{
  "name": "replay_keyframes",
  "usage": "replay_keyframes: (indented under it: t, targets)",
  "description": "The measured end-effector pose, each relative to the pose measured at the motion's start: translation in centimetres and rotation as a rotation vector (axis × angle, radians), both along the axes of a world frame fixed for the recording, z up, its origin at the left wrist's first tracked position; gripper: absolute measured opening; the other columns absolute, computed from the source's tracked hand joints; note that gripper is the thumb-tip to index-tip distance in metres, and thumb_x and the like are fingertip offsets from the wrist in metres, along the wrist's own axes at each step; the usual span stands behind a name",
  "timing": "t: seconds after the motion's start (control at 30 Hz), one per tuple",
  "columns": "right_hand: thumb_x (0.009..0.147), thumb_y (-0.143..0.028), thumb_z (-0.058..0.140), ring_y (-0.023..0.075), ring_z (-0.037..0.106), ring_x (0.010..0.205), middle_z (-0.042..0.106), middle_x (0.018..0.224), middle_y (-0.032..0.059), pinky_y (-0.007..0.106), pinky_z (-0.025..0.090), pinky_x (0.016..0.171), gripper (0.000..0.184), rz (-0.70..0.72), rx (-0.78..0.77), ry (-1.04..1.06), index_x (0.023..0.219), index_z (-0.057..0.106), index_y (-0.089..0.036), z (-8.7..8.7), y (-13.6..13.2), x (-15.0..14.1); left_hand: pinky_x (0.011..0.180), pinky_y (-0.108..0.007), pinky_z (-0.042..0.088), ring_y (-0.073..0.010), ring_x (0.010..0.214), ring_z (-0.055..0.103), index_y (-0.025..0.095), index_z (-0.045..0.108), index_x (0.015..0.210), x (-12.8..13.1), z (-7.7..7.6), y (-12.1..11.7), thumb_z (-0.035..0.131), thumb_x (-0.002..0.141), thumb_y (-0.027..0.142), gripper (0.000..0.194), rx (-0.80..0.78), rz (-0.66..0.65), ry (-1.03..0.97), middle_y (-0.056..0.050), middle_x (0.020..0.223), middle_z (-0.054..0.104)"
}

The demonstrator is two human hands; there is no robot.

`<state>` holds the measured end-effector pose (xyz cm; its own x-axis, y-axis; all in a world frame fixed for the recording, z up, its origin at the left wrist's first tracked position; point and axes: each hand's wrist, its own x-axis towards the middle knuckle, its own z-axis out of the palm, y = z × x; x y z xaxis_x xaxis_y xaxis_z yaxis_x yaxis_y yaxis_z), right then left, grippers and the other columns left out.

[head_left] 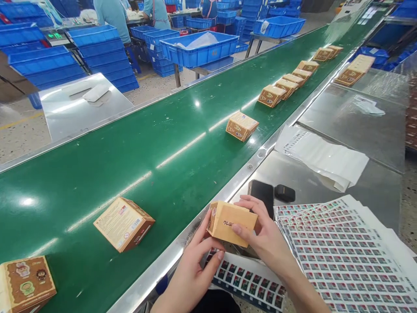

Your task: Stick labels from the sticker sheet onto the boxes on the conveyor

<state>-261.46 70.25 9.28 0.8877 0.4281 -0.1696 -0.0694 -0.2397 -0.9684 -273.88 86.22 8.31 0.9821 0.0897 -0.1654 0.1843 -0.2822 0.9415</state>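
Note:
A small tan and brown cardboard box (232, 222) is tilted between my two hands, over the near edge of the conveyor. My right hand (265, 232) grips its right end, thumb on the printed tan face and fingers over the top. My left hand (198, 261) is closed at the box's left end, index finger along the side and thumb below. Whether a sticker is between the left fingertips is too small to tell. Beneath the hands lies a sheet of small dark stickers (249, 280). More sticker sheets (345, 256) are stacked at the right.
Similar boxes (124, 224) sit on the green conveyor belt (163, 182), several farther up. A phone (262, 195), a black case (285, 193) and white paper sheets (325, 156) lie on the metal table (355, 126). Blue bins (200, 50) and co-workers (112, 19) are beyond.

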Motion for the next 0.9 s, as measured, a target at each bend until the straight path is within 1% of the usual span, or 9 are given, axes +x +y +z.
replay_keyframes:
  t: [0.07,0.17,0.27,0.37,0.53,0.63,0.77,0.83,0.9]
  targets:
    - [0.075,-0.056,0.078,0.03,0.058,0.115,0.052,0.134,0.0077,0.037,0.055,0.087,0.04,-0.048,0.084,0.116,0.095,0.064,-0.025,-0.4,0.6,0.2,0.123,-0.041,0.022,-0.0273,0.152,0.015,0.022,0.066,0.093,0.2,-0.1,0.1,0.048,0.1,0.036,0.024,0.0,-0.026,0.008,0.0,0.166,0.012]
    - [0.073,-0.055,0.081,0.0275,0.064,0.1,0.064,0.119,0.0074,0.035,0.056,0.078,0.04,-0.081,0.191,0.278,0.085,0.06,-0.023,-0.7,1.2,0.6,0.123,-0.042,0.024,-0.0283,0.151,0.017,0.022,0.067,0.094,0.4,-0.3,0.3,0.048,0.1,0.036,0.024,-0.001,-0.06,0.01,-0.001,0.166,0.011]
    - [0.072,-0.054,0.083,0.0257,0.065,0.089,0.069,0.105,0.0064,0.033,0.055,0.072,0.041,-0.097,0.195,0.329,0.085,0.06,-0.023,-0.5,1.5,0.8,0.122,-0.043,0.025,-0.0286,0.151,0.018,0.022,0.067,0.092,0.6,-0.4,0.5,0.049,0.099,0.036,0.024,0.004,-0.065,0.006,0.0,0.165,0.012]
    - [0.072,-0.055,0.083,0.0231,0.065,0.079,0.069,0.093,0.0037,0.031,0.053,0.066,0.041,-0.104,0.183,0.382,0.086,0.061,-0.023,-0.4,1.7,0.8,0.123,-0.042,0.024,-0.0281,0.151,0.017,0.022,0.067,0.092,0.8,-0.3,0.8,0.049,0.099,0.035,0.024,0.007,-0.076,0.01,0.001,0.165,0.01]
    - [0.068,-0.053,0.086,0.0191,0.061,0.068,0.064,0.077,-0.0013,0.026,0.049,0.058,0.043,-0.148,0.284,0.454,0.082,0.058,-0.023,-0.5,2.6,0.5,0.122,-0.04,0.025,-0.0281,0.151,0.019,0.022,0.068,0.09,1.0,-0.3,1.1,0.05,0.099,0.034,0.023,0.004,-0.082,-0.01,0.002,0.166,0.01]
    - [0.066,-0.053,0.087,0.0189,0.06,0.064,0.062,0.071,-0.0027,0.027,0.049,0.057,0.046,-0.157,0.335,0.476,0.08,0.055,-0.023,-0.4,3.6,0.1,0.121,-0.04,0.028,-0.0286,0.15,0.021,0.021,0.068,0.089,1.0,-0.4,1.1,0.05,0.099,0.037,0.026,-0.004,-0.06,-0.039,-0.001,0.166,0.013]
    - [0.069,-0.059,0.082,0.0226,0.065,0.074,0.067,0.081,0.0004,0.03,0.054,0.064,0.048,-0.198,0.325,0.413,0.093,0.06,-0.023,-0.1,4.8,-0.3,0.117,-0.04,0.034,-0.0307,0.148,0.026,0.02,0.068,0.089,0.4,-0.1,1.5,0.049,0.099,0.04,0.029,0.002,-0.034,-0.068,-0.004,0.166,0.013]
    - [0.078,-0.068,0.069,0.0268,0.067,0.092,0.07,0.096,0.0048,0.034,0.056,0.075,0.052,-0.215,0.297,0.372,0.102,0.063,-0.023,0.3,5.0,-0.6,0.115,-0.041,0.037,-0.0312,0.144,0.036,0.019,0.068,0.091,-0.4,0.3,1.9,0.048,0.1,0.04,0.03,-0.003,0.007,-0.092,-0.004,0.167,0.002]
    - [0.086,-0.076,0.05,0.0295,0.06,0.116,0.067,0.115,0.0082,0.037,0.054,0.091,0.06,-0.218,0.291,0.339,0.111,0.063,-0.023,0.8,4.8,-1.0,0.116,-0.042,0.037,-0.0312,0.142,0.04,0.019,0.068,0.093,-1.3,0.8,2.2,0.047,0.1,0.039,0.031,-0.025,0.044,-0.125,-0.002,0.166,-0.008]
